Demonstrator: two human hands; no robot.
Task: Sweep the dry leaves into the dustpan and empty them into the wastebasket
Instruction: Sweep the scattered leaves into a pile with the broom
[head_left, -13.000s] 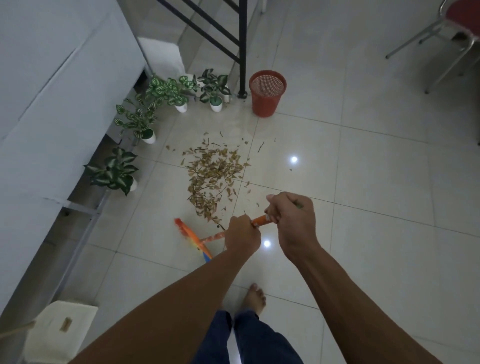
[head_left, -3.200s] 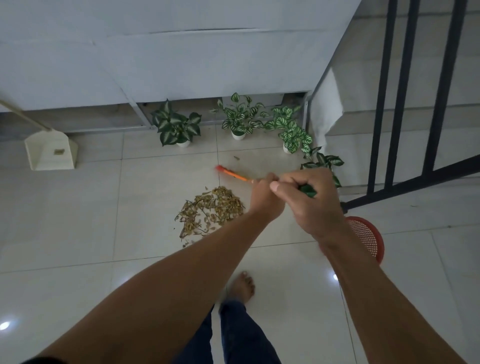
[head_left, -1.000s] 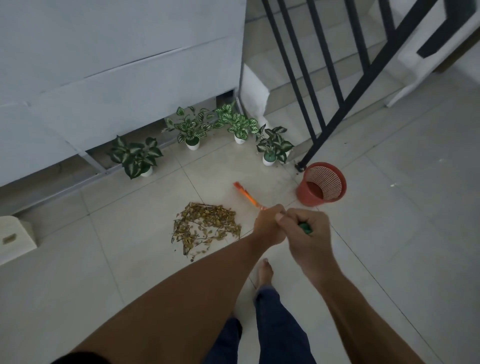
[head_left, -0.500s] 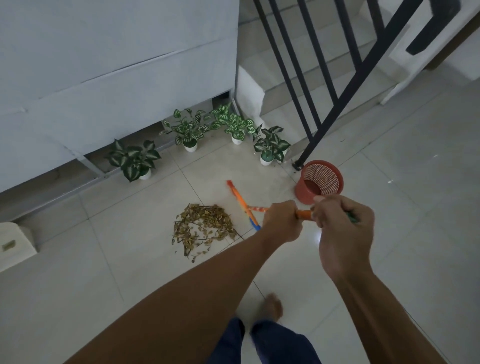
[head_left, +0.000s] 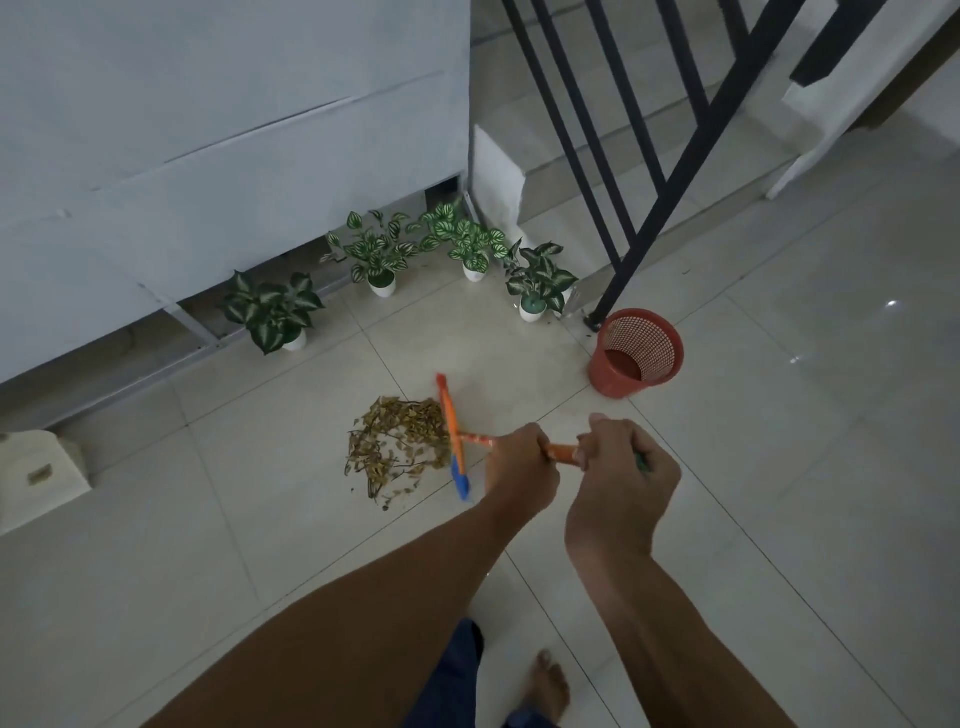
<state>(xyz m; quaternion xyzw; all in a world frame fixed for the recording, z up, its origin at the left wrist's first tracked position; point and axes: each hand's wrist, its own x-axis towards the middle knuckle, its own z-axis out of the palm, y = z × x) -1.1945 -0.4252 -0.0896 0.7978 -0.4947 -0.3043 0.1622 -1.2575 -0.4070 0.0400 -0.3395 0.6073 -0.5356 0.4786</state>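
Pale glossy floor tiles (head_left: 779, 467), dim light, stair corner at top. Both hands low centre, wrapped round one broom handle (head_left: 558, 451): left hand (head_left: 519, 462) clenched lower down the orange shaft, right hand (head_left: 621, 467) clenched just above it, near the green end (a sliver of green showing past the knuckles). Bare forearms running down to bottom edge; dark blue trouser leg (head_left: 457, 675) and a bare foot (head_left: 548, 686) below them.

Broom head (head_left: 451, 434) orange with a blue tip, set on the floor, long edge touching the right side of the dry leaves (head_left: 397, 447). Leaves gathered in one loose brown pile, a few strays at its lower edge. None in any container.

Red mesh wastebasket (head_left: 636, 358) upright, up and right of the hands, just beside the foot of the black stair railing (head_left: 649, 218); well apart from the pile. Cream dustpan (head_left: 39, 473) at far left edge, partly cut off, well apart from leaves and broom.

Four small potted plants (head_left: 379, 254) in white pots, green-and-white leaves, lined along the base of a grey-white wall (head_left: 208, 130). White stair steps (head_left: 571, 130) behind the railing. Small light glints on tiles at right.
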